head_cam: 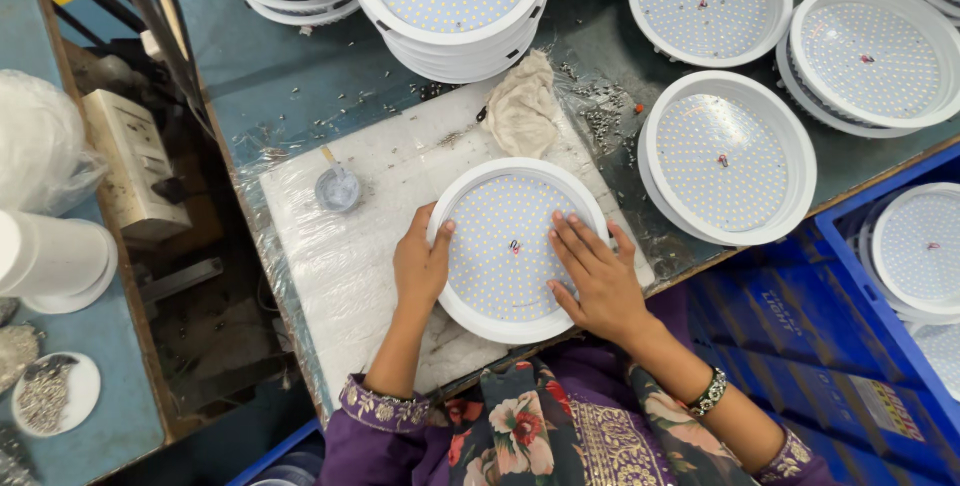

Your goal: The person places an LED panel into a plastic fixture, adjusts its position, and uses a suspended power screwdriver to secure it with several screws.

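Observation:
A round white lamp housing [512,248] with a dotted light panel inside lies on a white foam board [340,246] in front of me. My left hand [421,261] grips its left rim, thumb on the panel's edge. My right hand [594,277] lies flat on the panel's right side, fingers spread and pressing down. A small red and black wire end shows at the panel's middle.
Stacks of the same round housings [455,1] stand at the back, with more to the right [727,158] and in a blue crate [915,246]. A crumpled rag [522,106], a small grey cup [338,189] and scattered screws [600,121] lie on the board.

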